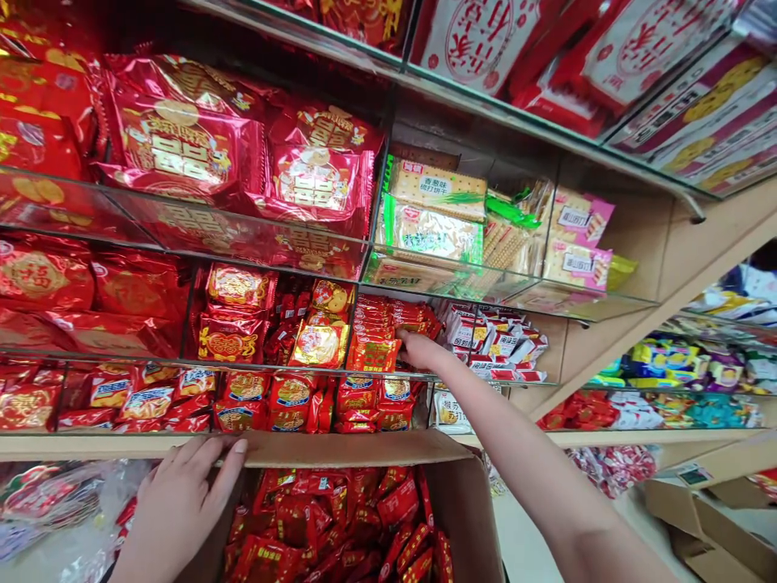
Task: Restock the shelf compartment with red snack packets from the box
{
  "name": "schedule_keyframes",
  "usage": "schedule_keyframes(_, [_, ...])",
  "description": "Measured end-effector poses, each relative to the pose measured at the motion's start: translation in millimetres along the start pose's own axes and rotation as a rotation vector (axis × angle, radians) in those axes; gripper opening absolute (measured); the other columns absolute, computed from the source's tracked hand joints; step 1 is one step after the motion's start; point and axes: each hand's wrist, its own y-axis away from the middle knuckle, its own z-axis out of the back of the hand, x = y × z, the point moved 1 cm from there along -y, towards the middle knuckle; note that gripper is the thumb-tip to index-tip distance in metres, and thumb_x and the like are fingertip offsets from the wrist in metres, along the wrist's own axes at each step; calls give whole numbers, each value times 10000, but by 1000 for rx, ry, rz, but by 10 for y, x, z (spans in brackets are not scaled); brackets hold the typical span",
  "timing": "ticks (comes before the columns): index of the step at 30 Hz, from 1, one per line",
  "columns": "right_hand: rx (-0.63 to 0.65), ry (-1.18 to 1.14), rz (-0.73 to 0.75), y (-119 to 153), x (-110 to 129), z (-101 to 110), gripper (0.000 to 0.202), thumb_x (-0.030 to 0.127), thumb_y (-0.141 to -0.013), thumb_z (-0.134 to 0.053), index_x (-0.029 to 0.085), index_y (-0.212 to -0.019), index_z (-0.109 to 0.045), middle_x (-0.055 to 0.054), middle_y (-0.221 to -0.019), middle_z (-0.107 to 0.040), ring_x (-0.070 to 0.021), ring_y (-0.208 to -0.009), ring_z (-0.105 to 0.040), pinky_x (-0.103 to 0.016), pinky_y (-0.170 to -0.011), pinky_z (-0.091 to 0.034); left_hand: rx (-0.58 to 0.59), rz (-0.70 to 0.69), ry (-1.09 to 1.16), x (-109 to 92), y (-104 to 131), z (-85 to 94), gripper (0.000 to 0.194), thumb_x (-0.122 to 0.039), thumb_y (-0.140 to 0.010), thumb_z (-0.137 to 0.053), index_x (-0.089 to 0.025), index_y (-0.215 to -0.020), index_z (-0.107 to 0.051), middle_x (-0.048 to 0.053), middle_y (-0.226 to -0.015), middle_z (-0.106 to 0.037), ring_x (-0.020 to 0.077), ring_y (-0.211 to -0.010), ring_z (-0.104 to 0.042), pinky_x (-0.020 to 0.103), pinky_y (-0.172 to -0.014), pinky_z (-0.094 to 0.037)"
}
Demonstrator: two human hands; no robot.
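loose red packets (291, 518) lay heaped in an open cardboard box (470, 518) closest to the camera. the left hand (182, 486) rested over the left end of its flap (364, 448), fingers loosely bent; whether it gripped the cardboard could not be told. the right hand (418, 350) reached into the shelving (685, 271), against stacked red sachets (375, 320), its fingertips partly hidden, its grip unclear. white-and-red packs (494, 336) sat just right.

Cardboard box (472, 514) cut off by bottom edge.
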Motion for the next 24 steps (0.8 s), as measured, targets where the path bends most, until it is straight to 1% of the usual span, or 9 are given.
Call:
schedule_keyframes(5, [37, 7, 42, -39, -11, 8, 376, 317, -830, -515, 167, -1169, -456, -72, -1111, -542, -186, -947, -557, -395, -797, -473, -9, -5, -15, 13, -5, 0, 348, -504, -779, -352, -231, -846, -557, 60, -911, -626, 253, -941, -534, 392, -831, -396])
schedule_keyframes(10, [61, 21, 76, 72, 14, 41, 269, 308, -828, -519, 152, -1047, -540, -57, -1058, -573, -173, -933, -563, -389, -807, -465, -42, -27, -58, 39, -19, -4, 335, -490, -784, -364, -225, -828, -563, 62, -896, -635, 239, -917, -550, 360, -807, -417])
schedule_keyframes(15, [9, -4, 47, 154, -99, 59, 264, 320, -823, -524, 141, -1016, -552, -53, -1020, -590, -168, -912, -571, -388, -800, -464, 46, -19, -45, 24, -29, 22, 343, -476, -805, -350, -201, -880, -541, 84, -945, -619, 250, -976, -519, 371, -865, -380])
schedule_keyframes(18, [-58, -39, 21, 232, -141, 136, 212, 288, -813, -532, 127, -942, -583, -59, -940, -620, -168, -867, -585, -359, -783, -460, 43, -12, -35, 11, -28, 30, 346, -473, -810, -345, -197, -911, -528, 83, -955, -613, 249, -980, -518, 368, -875, -373])
schedule_keyframes(20, [-157, -70, 9, 406, -76, 217, 203, 251, -834, -484, 117, -953, -581, -87, -951, -620, -177, -896, -576, -333, -800, -439, 28, -15, -36, 10, -24, 32, 347, -475, -807, -353, -194, -919, -523, 85, -959, -610, 252, -984, -516, 370, -872, -374])
schedule_keyframes(21, [-218, -83, 6, 549, -4, 247, 219, 247, -853, -441, 120, -977, -571, -96, -982, -611, -174, -927, -561, -315, -821, -422, 27, -22, -40, 12, -20, 33, 349, -480, -806, -353, -196, -914, -523, 83, -951, -612, 254, -980, -519, 372, -864, -377])
schedule_keyframes(23, [-342, -132, 45, 936, 210, 231, 264, 262, -892, -339, 146, -996, -553, -81, -1005, -596, -150, -951, -534, -278, -842, -397, 31, -25, -51, 21, -15, 32, 350, -488, -804, -349, -206, -900, -532, 74, -935, -619, 257, -976, -526, 374, -842, -387])
schedule_keyframes(24, [-380, -164, 91, 1157, 337, 162, 283, 284, -900, -308, 171, -969, -558, -57, -973, -601, -134, -923, -533, -259, -833, -396, 31, -24, -55, 26, -14, 30, 346, -487, -801, -353, -211, -894, -540, 70, -931, -623, 259, -975, -531, 373, -828, -394])
